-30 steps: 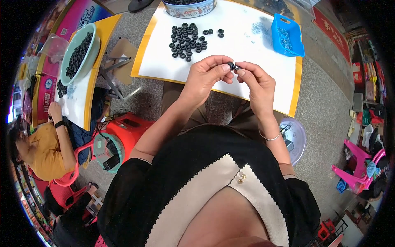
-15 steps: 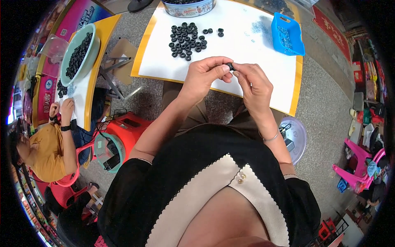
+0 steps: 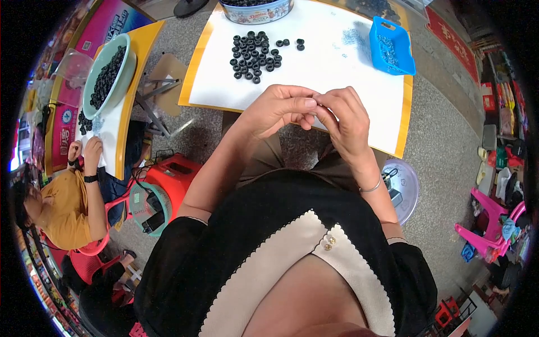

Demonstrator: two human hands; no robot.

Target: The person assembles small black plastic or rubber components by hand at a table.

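My left hand point(image 3: 275, 110) and my right hand point(image 3: 348, 122) meet fingertip to fingertip above the near edge of the white table point(image 3: 314, 56). Half a second ago a small black ring showed pinched in my left fingers. My left thumb and fingers stay closed at that spot, but they hide it now. My right thumb and forefinger are pinched together against the left fingertips; what they hold, if anything, is hidden. Beyond my hands lies a cluster of small black rings point(image 3: 255, 55), with a few more rings point(image 3: 300, 44) apart to its right.
A blue plastic basket point(image 3: 377, 50) holds tiny clear-blue pieces, with more pieces point(image 3: 353, 38) scattered beside it. At the far edge stands a round tin point(image 3: 255, 14). To the left, a co-worker point(image 3: 70, 208) sits at another table with a green basin point(image 3: 132, 67) of black rings.
My left hand has turned and lowered slightly, so its fingers now cover the black ring. My right fingers have closed in against the left ones.
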